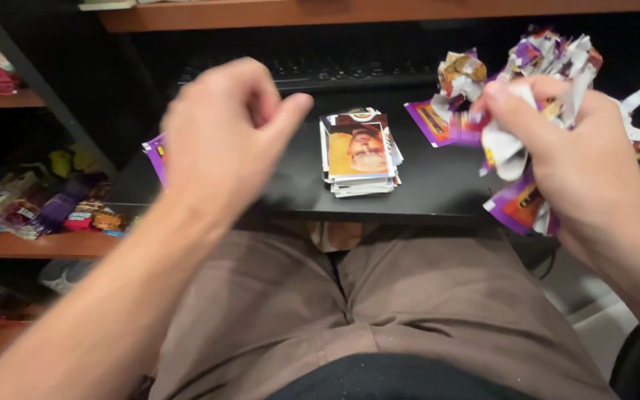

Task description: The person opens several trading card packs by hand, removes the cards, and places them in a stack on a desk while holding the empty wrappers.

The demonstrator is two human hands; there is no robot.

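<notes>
My right hand grips a crumpled bunch of purple and white wrappers above the right end of a black pull-out tray. My left hand hovers above the tray's left part, fingers loosely curled, nothing in it. Between the two hands a stack of picture cards lies face up on the tray. A flat purple wrapper pokes out from behind my left hand.
A dark keyboard sits at the back of the tray under a wooden desktop. More torn wrappers lie on the tray's right. Wooden shelves at left hold small colourful packets. My lap in brown trousers is below.
</notes>
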